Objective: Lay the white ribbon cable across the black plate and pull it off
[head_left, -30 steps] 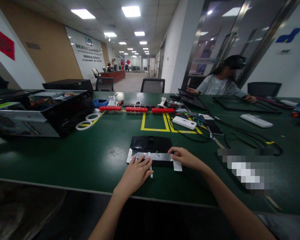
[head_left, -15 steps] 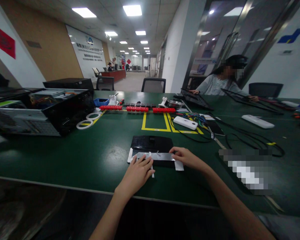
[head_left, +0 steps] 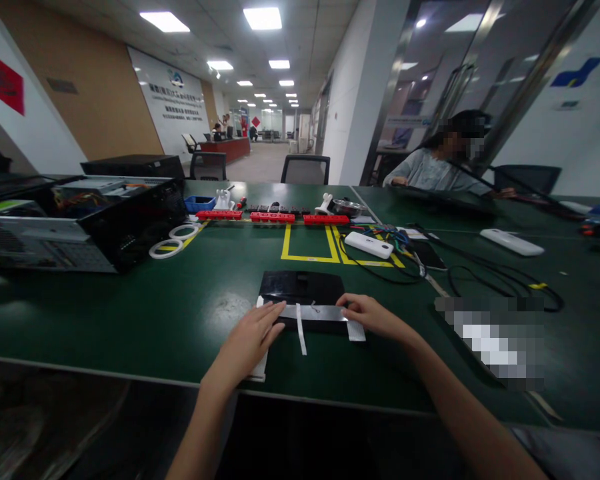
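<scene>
A flat black panel (head_left: 301, 287) lies on the green table (head_left: 130, 313) in front of me, with a silvery metal strip (head_left: 316, 312) across its near edge. White ribbon strips hang from it: one (head_left: 301, 338) in the middle, one (head_left: 355, 331) at the right, one (head_left: 260, 367) at the left. My left hand (head_left: 247, 343) rests flat with fingers stretched out on the strip's left end, over the left ribbon. Fingers bent, my right hand (head_left: 371, 315) presses the strip's right end.
An open computer case (head_left: 75, 223) stands at the left, with two white tape rings (head_left: 173, 241) beside it. Red holders (head_left: 273, 217), a white power strip (head_left: 369, 245) and black cables (head_left: 500, 277) lie further back. A person sits at the far right, handling a black panel (head_left: 445, 200).
My left hand slid leftward and toward me along the strip, uncovering the middle ribbon. My right hand stayed put. The person at the back tilted their panel.
</scene>
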The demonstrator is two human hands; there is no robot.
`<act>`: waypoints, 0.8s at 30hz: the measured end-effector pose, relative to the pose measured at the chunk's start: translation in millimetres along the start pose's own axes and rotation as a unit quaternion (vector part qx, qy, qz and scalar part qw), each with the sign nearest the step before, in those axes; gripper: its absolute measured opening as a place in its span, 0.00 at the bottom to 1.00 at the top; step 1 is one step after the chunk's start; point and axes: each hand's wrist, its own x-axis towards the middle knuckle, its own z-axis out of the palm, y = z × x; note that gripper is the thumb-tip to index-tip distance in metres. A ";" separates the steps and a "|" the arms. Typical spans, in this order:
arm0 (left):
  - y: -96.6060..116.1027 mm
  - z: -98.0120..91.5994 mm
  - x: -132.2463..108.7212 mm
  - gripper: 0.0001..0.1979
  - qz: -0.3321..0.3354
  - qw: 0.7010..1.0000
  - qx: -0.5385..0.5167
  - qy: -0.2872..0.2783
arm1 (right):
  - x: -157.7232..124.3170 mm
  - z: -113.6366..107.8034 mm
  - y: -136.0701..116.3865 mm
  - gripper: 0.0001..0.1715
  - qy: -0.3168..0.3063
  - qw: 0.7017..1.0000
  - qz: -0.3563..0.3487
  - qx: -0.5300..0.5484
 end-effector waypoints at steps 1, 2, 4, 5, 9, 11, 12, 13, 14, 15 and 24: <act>-6.9 -3.1 -4.4 0.19 -0.014 1.000 0.001 0.018 | -0.2 0.0 -0.3 0.14 0.000 1.000 -0.001 0.001; -15.0 -4.9 -9.4 0.19 -0.029 0.999 0.004 0.035 | -0.2 0.1 -0.3 0.14 0.000 1.000 -0.002 0.002; -33.2 -4.6 -20.2 0.18 -0.054 0.996 0.018 0.065 | 0.1 0.5 0.3 0.14 0.003 1.000 -0.004 0.000; -42.1 -2.8 -25.4 0.18 -0.072 0.994 0.027 0.074 | 0.4 0.7 0.9 0.14 0.004 1.000 -0.006 -0.002; -65.6 7.6 -39.6 0.18 -0.102 0.991 0.054 0.070 | 1.5 0.7 3.9 0.13 0.001 1.000 -0.016 0.002; -68.4 11.1 -41.7 0.18 -0.094 0.992 0.061 0.061 | 1.3 0.1 4.2 0.14 -0.005 1.000 -0.019 0.009; -68.4 12.1 -41.9 0.18 -0.088 0.992 0.065 0.058 | 1.0 -0.4 3.8 0.14 -0.007 1.000 -0.019 0.013; -67.8 12.8 -41.9 0.17 -0.082 0.993 0.070 0.056 | 0.6 -0.9 3.2 0.14 -0.007 1.000 -0.018 0.016; -66.9 13.1 -41.7 0.17 -0.077 0.993 0.076 0.054 | 0.1 -1.5 2.3 0.14 -0.006 1.000 -0.019 0.020; -66.1 13.2 -41.5 0.17 -0.073 0.993 0.081 0.053 | -0.5 -2.0 1.4 0.14 -0.004 1.000 -0.020 0.023; -62.2 11.6 -42.4 0.16 -0.065 0.992 0.098 0.051 | -2.1 -5.9 -2.5 0.16 0.010 0.997 -0.059 0.057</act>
